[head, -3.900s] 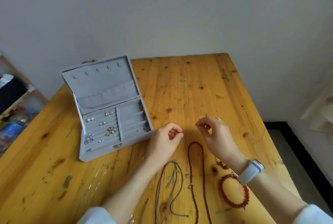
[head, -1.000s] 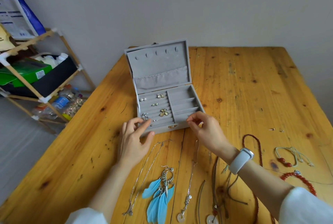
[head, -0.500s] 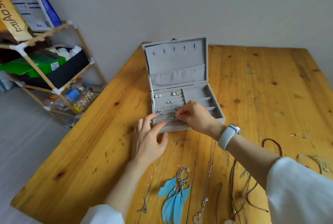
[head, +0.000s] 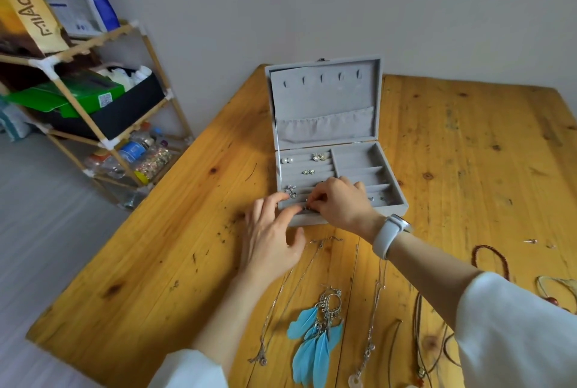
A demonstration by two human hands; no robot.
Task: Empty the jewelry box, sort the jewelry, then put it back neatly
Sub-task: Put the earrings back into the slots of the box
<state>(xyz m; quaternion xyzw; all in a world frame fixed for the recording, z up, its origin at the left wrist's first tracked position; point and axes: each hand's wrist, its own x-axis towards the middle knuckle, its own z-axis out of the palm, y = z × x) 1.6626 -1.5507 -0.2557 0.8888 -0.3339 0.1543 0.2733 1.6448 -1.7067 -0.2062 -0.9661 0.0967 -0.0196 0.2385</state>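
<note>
Your jewelry box (head: 324,125) sits open at the centre of the frame on the wooden table (head: 175,247), earrings in its left slots. Your right hand (head: 338,201) curls over the front row, pinching a small dark piece (head: 305,208); your left hand (head: 271,236) rests fingers-straight against the box's front edge. Tug too hard and neighbouring studs (head: 291,191) may pop loose — and your right sleeve could drag the necklaces (head: 373,309) laid out below.

View: your single head camera, wide-angle | Aim: forward and down over the wooden table (head: 175,250) | Range: close, your forearms entering from near edge | Far: wall, shelf (head: 93,100) far left.
</note>
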